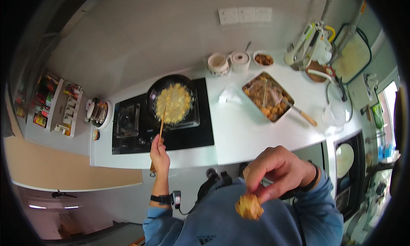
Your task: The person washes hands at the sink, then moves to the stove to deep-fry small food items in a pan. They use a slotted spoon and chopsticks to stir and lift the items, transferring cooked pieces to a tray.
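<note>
My left hand (pixel 159 154) grips wooden chopsticks (pixel 163 121), whose tips reach into a black wok (pixel 152 92) on the hob. Many golden pieces of food (pixel 174 102) bubble in oil inside the wok. In front of my chest, my right hand (pixel 277 175) pinches one browned fried piece (pixel 249 207) between thumb and fingers. A rectangular metal tray (pixel 284 115) of browned fried pieces stands on the white counter to the right of the hob, with a wooden-handled wire strainer (pixel 267 92) lying on top of them.
The black glass hob (pixel 192 142) has a second burner (pixel 126 119) at left. Behind the tray stand a lidded pot (pixel 240 61), a beige cup (pixel 218 62) and a small bowl of browned food (pixel 264 58). Crumpled white paper (pixel 229 95) lies between hob and tray. Utensils stand at back right.
</note>
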`<state>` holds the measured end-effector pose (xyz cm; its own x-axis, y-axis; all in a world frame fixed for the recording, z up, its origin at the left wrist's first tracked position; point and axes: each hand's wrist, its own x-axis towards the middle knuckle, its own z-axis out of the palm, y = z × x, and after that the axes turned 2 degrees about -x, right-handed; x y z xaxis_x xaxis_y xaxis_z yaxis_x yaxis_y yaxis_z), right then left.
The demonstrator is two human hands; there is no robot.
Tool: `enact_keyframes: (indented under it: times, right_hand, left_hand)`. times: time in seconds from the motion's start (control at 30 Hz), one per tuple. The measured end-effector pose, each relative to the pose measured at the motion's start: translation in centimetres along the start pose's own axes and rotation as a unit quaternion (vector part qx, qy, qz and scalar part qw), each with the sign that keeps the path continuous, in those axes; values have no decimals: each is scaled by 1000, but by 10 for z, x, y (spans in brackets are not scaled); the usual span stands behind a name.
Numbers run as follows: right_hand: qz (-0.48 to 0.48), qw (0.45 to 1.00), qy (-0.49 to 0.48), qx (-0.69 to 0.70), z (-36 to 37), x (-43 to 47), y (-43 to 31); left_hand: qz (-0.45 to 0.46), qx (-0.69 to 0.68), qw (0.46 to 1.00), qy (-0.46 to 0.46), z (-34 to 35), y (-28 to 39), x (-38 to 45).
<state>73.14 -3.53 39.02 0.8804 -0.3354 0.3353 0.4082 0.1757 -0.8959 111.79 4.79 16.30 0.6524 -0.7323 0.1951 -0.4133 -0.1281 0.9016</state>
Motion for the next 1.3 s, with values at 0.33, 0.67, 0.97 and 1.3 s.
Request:
enact_keyframes:
  times: [0.33, 0.67, 0.97, 1.3]
  right_hand:
    - [-72, 982, -169, 44, 92, 48, -1]
    - [-125, 983, -131, 14, 161, 64, 16]
    - [-138, 986, -96, -8, 181, 92, 24]
    - [-55, 989, -113, 78, 160, 111, 29]
  left_hand:
    - [-42, -84, 993, -70, -40, -7, 16]
    - [16, 78, 991, -107, -74, 6, 31]
    - [17, 43, 991, -126, -84, -21, 36]
    - [27, 28, 995, -97, -90, -29, 48]
